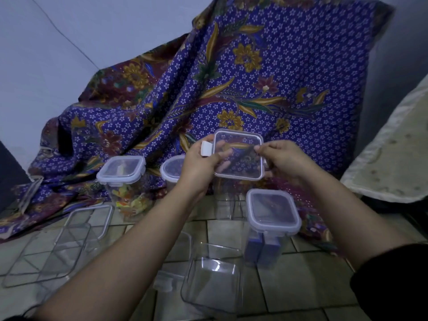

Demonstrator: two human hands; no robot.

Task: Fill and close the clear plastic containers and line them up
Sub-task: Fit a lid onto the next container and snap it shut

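Empty tub [58, 246]: lies far left of the lid, open, with no cover on it.
Snack box [122, 181]: left of the lid, closed, coloured pieces inside. It likely serves as the start of the row.
Left hand [201, 165]: grips the lid's left edge, thumb beside the raised white clip [205, 148]. Leave that clip flipped outward until the lid seats.
Lid [238, 156]: held in the air and tilted. Level it before lowering and align all four corners.
Open tub [228, 205]: directly below the lid, upright; contents cannot be made out. Confirm it is filled before closing.
Right hand [284, 158]: pinches the lid's right edge. Press evenly with both hands, then snap opposite clips in pairs.
Blue box [273, 218]: below and right of the lid, closed, near the open tub. Avoid knocking it.
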